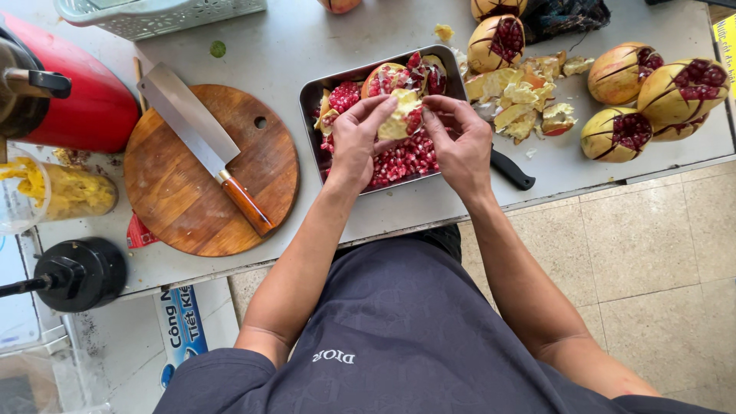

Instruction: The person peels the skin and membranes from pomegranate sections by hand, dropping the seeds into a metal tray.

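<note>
Both my hands hold one piece of broken pomegranate [404, 115] over a rectangular metal tray [310, 96]. My left hand [357, 142] grips its left side, my right hand [460, 142] its right side. Loose red seeds [406, 159] cover the tray's bottom under my hands. More opened pomegranate pieces [399, 75] lie at the tray's far end.
A cleaver [195, 134] with a wooden handle lies on a round wooden board [176, 192] at left. Peel scraps [525, 96] and scored pomegranates [652, 88] sit at right. A black knife handle [512, 170] pokes out beside my right hand. A red juicer [84, 100] stands far left.
</note>
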